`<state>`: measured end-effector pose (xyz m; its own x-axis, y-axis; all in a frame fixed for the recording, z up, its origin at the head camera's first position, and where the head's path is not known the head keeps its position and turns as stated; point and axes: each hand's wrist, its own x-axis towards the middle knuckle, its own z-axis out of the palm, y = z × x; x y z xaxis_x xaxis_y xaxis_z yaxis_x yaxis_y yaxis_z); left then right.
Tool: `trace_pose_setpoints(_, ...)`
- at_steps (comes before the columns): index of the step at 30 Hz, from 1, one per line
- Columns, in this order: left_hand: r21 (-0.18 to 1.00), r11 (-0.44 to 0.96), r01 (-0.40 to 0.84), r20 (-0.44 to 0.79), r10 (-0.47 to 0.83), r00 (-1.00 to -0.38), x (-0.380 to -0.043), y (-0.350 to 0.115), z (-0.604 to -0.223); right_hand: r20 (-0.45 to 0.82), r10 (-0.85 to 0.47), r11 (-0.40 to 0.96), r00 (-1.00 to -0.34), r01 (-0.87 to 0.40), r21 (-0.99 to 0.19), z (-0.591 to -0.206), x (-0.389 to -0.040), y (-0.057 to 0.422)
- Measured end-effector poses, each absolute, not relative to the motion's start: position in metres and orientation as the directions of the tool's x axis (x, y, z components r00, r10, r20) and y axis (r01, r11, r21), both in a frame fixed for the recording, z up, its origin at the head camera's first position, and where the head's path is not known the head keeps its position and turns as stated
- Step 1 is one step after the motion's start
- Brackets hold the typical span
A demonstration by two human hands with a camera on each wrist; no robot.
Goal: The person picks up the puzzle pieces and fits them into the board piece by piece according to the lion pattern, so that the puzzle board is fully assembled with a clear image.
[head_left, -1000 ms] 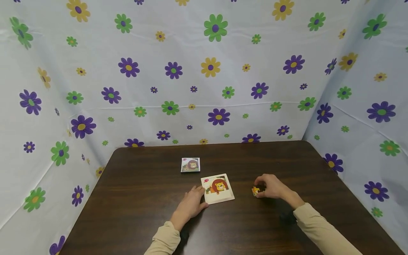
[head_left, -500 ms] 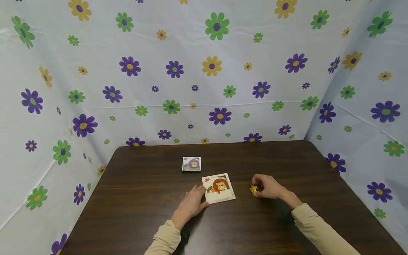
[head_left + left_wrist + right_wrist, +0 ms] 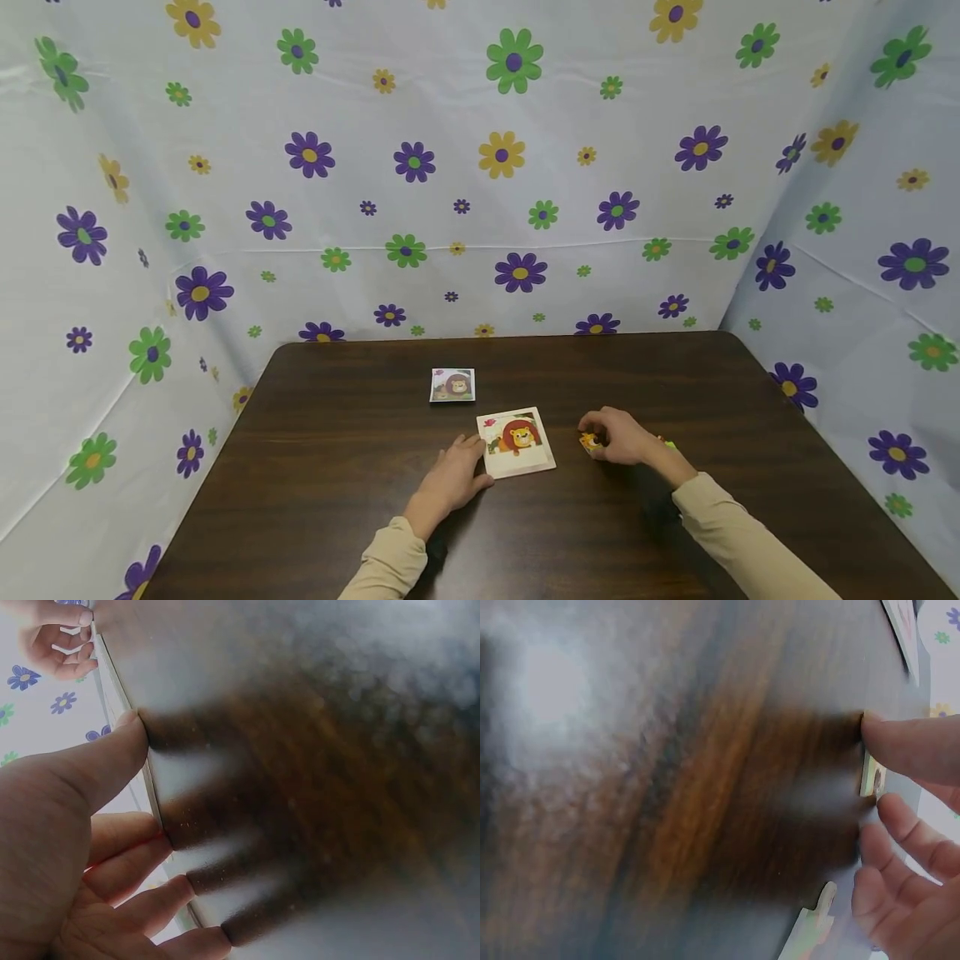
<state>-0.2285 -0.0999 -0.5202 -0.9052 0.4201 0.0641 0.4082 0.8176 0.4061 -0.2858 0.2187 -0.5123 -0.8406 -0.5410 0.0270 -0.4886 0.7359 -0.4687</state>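
Note:
A square jigsaw board (image 3: 525,460) with a lion picture in its upper part and a bare pale area below lies mid-table. My left hand (image 3: 447,479) rests at its left side, fingertips along the edge and thumb at the near corner. In the left wrist view, these fingers (image 3: 131,907) lie against the board's rim (image 3: 154,795). To the right of the board, my right hand (image 3: 618,437) pinches a small orange-yellow puzzle piece (image 3: 588,442) low over the table. In the right wrist view, this piece shows between thumb and fingers (image 3: 904,825), partly hidden.
A lion picture card (image 3: 452,386) lies behind the board. Another puzzle piece with green on it (image 3: 810,926) lies on the dark wooden table (image 3: 345,450), partly behind my right wrist. A flower-print cloth (image 3: 420,192) hangs around the table's back and sides.
My right hand has moved left toward the board with the puzzle piece, and another piece now shows behind the right wrist. My left hand stays at the board's edge.

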Motion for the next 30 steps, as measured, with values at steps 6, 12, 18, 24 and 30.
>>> trace_pose_setpoints(6, 0.403, 0.820, 0.406, 0.060, 0.419, -0.906, -0.229, -0.100, -0.520, -0.008, -0.534, 0.726, -0.846, -0.453, -0.517, -0.510, -0.294, 0.219)
trace_pose_setpoints(12, 0.404, 0.819, 0.407, 0.064, 0.419, -0.906, -0.228, -0.101, -0.519, 0.004, -0.512, 0.730, -0.859, -0.437, -0.525, -0.509, -0.295, 0.217)
trace_pose_setpoints(18, 0.409, 0.821, 0.399, 0.061, 0.411, -0.909, -0.227, -0.102, -0.517, 0.101, -0.474, 0.700, -0.875, -0.444, -0.559, -0.512, -0.289, 0.214)
trace_pose_setpoints(24, 0.406, 0.823, 0.398, 0.063, 0.409, -0.910, -0.227, -0.102, -0.517, 0.134, -0.446, 0.688, -0.885, -0.435, -0.581, -0.507, -0.286, 0.210)
trace_pose_setpoints(30, 0.404, 0.825, 0.394, 0.049, 0.411, -0.910, -0.227, -0.101, -0.518, 0.130, -0.467, 0.605, -0.874, -0.424, -0.674, -0.497, -0.283, 0.194)
